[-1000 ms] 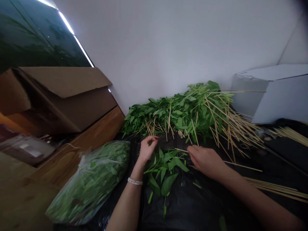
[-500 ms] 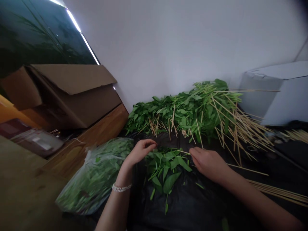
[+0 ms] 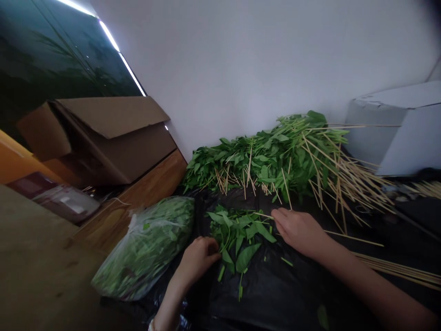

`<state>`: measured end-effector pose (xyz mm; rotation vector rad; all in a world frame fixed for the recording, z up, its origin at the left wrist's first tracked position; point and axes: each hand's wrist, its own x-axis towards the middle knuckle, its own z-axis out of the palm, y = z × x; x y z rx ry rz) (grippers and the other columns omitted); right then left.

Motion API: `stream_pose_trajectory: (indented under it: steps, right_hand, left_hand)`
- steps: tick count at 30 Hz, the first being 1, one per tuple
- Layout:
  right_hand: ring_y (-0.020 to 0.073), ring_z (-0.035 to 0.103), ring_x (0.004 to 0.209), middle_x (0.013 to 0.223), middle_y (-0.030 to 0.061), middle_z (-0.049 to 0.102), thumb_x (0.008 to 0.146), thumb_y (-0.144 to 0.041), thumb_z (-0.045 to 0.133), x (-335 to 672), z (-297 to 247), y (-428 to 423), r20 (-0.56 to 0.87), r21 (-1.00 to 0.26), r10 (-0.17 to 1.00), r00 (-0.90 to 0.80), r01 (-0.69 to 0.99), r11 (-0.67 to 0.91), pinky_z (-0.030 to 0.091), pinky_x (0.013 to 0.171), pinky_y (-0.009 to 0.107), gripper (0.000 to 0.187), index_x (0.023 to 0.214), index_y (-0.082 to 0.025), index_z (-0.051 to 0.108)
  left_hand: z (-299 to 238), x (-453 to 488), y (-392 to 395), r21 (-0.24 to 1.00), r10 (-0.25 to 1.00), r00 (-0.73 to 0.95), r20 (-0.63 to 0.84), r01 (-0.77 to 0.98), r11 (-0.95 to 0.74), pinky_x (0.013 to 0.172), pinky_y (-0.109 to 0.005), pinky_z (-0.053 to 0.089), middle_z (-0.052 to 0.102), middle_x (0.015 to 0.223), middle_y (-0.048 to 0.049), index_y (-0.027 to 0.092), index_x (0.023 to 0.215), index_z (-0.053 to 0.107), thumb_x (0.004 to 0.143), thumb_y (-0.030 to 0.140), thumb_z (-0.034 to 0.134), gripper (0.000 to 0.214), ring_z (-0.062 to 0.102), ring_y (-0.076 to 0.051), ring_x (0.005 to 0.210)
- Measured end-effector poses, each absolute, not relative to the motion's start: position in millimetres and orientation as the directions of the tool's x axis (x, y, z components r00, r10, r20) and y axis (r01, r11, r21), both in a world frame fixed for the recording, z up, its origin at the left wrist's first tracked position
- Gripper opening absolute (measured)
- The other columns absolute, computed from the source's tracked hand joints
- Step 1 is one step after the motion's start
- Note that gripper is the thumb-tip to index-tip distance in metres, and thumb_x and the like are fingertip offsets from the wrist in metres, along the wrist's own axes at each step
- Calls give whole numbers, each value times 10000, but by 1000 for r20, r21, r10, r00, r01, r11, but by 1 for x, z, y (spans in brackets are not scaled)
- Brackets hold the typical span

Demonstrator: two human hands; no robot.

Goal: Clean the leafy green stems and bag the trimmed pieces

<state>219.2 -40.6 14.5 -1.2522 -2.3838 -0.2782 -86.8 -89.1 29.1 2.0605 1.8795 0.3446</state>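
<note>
A small heap of loose green leaves (image 3: pixel 246 257) with cut stems lies on black plastic sheeting (image 3: pixel 275 294) in front of me. At the heap's left edge, my left hand (image 3: pixel 198 257) has its fingers curled in toward the thumb; whatever is between the fingertips is too small to make out. My right hand (image 3: pixel 298 232) is closed round a thin bamboo skewer (image 3: pixel 262 214), whose end points left over the top of the heap. Behind lies a long pile of leafy bunches (image 3: pixel 265 156) threaded on skewers.
A clear bag of greens (image 3: pixel 148 248) rests at the left. Beyond it stand an open cardboard box (image 3: pixel 134 151) and a wooden board (image 3: pixel 155 179). More skewers (image 3: pixel 396 269) lie to the right, and a white box (image 3: pixel 413 124) stands at the back right against the wall.
My left hand has moved down and toward me, from above the heap's upper left to its lower left edge. My right hand stays nearly in place with the skewer.
</note>
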Motion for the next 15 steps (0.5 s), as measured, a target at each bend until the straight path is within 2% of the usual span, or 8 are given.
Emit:
stream_pose_trajectory:
  steps: [4, 9, 11, 13, 15]
  right_hand:
    - [157, 594, 614, 732, 19, 617, 861, -81, 445, 220, 16, -40, 449, -30, 753, -481, 834, 551, 251, 518, 282, 144, 810, -182, 535]
    - [161, 608, 665, 759, 30, 627, 900, -114, 426, 221, 16, -39, 532, -56, 738, -415, 852, 520, 326, 565, 274, 164, 845, -174, 568]
    - [162, 612, 679, 762, 31, 632, 919, -133, 413, 222, 15, -38, 583, -70, 724, -369, 865, 497, 349, 587, 273, 186, 861, -170, 585]
    - [165, 619, 694, 774, 35, 642, 931, -149, 408, 223, 15, -36, 625, -94, 716, -312, 880, 465, 366, 603, 274, 200, 878, -169, 600]
    - [172, 627, 721, 800, 43, 657, 934, -164, 417, 226, 16, -34, 650, -129, 717, -254, 892, 432, 379, 617, 274, 201, 899, -168, 614]
  left_hand:
    - [47, -88, -79, 506, 993, 116, 27, 855, -114, 614, -234, 364, 648, 691, 1, 207, 732, 679, 741, 232, 626, 60, 567, -159, 662]
    - [79, -70, -50, 693, 953, 47, 300, 676, -252, 706, -260, 429, 689, 823, -44, 198, 829, 736, 752, 296, 675, 139, 603, -181, 770]
    - [83, -56, -33, 830, 953, -2, 303, 492, -263, 694, -251, 437, 687, 819, -41, 182, 835, 733, 723, 297, 717, 161, 593, -158, 743]
    - [78, -43, -16, 952, 971, -15, 239, 202, -231, 672, -236, 442, 671, 756, -16, 171, 828, 720, 678, 300, 770, 205, 574, -122, 685]
    - [66, -32, -3, 977, 985, 2, 172, -128, -171, 652, -218, 448, 644, 701, 14, 175, 819, 705, 630, 311, 818, 259, 562, -92, 650]
